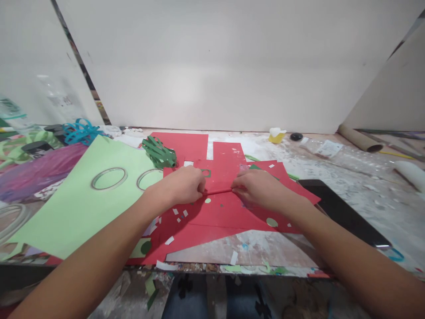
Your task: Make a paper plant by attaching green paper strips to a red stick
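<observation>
Between my two hands lies a thin red paper roll (217, 192), low over the red paper sheets (229, 155). My left hand (188, 185) pinches its left end, and my right hand (253, 186) pinches its right end. The fingers of both hands are closed, and their tips partly hide the roll's ends. Small white paper bits (185, 213) and pale green discs (272, 222) are scattered on the red sheets around the hands.
On the left, a light green sheet (76, 208) carries tape rings (109, 178). A dark green fringed paper (159, 153) stands behind my left hand. To the right are a black tablet (341, 212), bubble wrap (358, 164) and a cardboard tube (360, 138). A white wall (215, 66) rises behind.
</observation>
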{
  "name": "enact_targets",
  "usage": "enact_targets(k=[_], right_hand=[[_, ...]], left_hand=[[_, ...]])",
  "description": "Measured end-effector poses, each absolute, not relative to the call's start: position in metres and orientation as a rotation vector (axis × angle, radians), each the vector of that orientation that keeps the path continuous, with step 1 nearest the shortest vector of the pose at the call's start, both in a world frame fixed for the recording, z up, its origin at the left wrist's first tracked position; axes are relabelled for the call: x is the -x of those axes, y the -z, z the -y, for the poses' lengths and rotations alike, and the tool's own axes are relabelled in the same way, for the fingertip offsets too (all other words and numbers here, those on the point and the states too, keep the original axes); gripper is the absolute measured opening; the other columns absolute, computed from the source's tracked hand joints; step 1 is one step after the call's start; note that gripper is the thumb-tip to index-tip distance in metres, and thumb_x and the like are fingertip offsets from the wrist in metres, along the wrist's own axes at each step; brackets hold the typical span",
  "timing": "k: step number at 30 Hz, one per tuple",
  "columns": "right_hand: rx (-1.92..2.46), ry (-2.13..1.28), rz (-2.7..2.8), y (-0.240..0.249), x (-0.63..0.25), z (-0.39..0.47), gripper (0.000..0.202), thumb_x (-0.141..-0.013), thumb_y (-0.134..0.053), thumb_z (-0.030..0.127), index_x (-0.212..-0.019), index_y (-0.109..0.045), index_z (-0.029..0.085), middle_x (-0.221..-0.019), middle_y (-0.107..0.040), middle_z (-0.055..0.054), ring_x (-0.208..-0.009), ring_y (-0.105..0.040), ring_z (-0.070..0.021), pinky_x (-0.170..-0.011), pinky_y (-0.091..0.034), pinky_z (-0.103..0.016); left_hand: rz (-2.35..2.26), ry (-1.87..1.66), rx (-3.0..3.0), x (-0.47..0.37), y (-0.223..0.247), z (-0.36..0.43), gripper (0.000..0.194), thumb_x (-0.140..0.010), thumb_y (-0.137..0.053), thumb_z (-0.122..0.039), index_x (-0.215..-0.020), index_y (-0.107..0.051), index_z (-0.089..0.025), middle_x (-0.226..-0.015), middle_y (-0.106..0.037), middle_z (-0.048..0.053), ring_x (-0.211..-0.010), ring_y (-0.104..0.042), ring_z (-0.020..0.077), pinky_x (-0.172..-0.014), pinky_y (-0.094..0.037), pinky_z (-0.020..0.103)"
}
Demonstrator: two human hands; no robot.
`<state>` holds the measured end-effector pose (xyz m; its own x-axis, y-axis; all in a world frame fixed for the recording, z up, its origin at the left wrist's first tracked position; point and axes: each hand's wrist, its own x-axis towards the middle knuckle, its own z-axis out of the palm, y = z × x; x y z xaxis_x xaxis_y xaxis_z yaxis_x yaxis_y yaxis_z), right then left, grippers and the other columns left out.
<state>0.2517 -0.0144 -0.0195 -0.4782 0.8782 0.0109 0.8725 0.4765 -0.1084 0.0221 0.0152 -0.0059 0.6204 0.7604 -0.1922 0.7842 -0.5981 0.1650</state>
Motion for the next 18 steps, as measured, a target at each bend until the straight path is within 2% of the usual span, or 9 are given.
enact_targets(k=[5, 10, 18], right_hand=[[1.555, -0.084, 2.67, 0.0236, -0.2541, 0.0125, 0.028, -0.088, -0.05, 0.02, -0.062, -0.06, 0.02, -0.068, -0.063, -0.004, -0.068, -0.052, -0.0171, -0.055, -0.025, -0.029], [1.584, -0.103, 2.632, 0.0224, -0.2531, 0.0134, 0.021, -0.089, -0.05, 0.019, -0.074, -0.065, 0.021, -0.075, -0.067, -0.004, -0.073, -0.054, -0.018, -0.057, -0.027, -0.028], [1.607, -0.135, 2.654, 0.0166, -0.2491, 0.0166, 0.028, -0.087, -0.05, 0.016, -0.06, -0.057, 0.019, -0.068, -0.063, -0.003, -0.067, -0.052, -0.0162, -0.055, -0.026, -0.029]], left_hand=[[-1.224, 0.148, -2.6, -0.0199, 0.0071, -0.0172, 0.02, -0.077, -0.055, -0.024, -0.063, -0.069, -0.02, -0.057, -0.065, 0.004, -0.05, -0.054, 0.016, -0.05, -0.033, 0.028], [-1.177, 0.072, -2.56, -0.0173, 0.0075, -0.0198, 0.013, -0.076, -0.059, -0.023, -0.068, -0.069, -0.02, -0.066, -0.069, 0.002, -0.056, -0.059, 0.0158, -0.051, -0.036, 0.026], [-1.189, 0.097, -2.508, -0.0166, 0.0078, -0.0207, 0.016, -0.078, -0.059, -0.026, -0.071, -0.072, -0.02, -0.067, -0.071, 0.003, -0.058, -0.062, 0.0167, -0.054, -0.04, 0.026]])
